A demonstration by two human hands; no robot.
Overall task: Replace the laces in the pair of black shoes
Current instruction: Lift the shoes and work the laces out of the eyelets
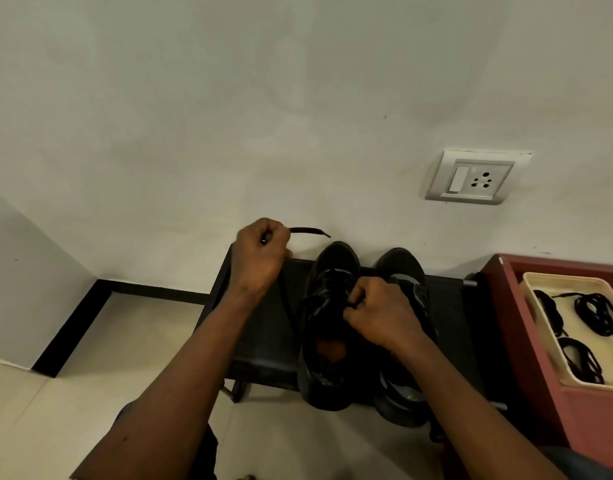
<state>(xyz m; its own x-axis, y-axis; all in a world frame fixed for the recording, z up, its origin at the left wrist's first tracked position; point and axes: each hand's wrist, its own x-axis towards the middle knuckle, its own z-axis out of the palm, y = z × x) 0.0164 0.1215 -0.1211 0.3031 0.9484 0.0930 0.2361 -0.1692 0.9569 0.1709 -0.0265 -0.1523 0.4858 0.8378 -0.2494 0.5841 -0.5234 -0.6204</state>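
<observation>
Two black shoes stand side by side on a low dark bench point(263, 327), toes toward the wall. My left hand point(260, 258) is raised to the left of the left shoe point(327, 341) and grips a black lace point(310, 231), whose tip sticks out to the right of my fist. The lace runs down from that hand toward the left shoe. My right hand point(377, 313) rests over the left shoe's eyelets and pinches something there; its fingers hide what. The right shoe point(407, 393) is partly covered by my right forearm.
A cream tray point(547, 355) holding several coiled black laces point(599, 313) sits on a red stand point(575, 420) at the right. A wall socket point(474, 178) is above the shoes. The wall is right behind the bench; tiled floor lies to the left.
</observation>
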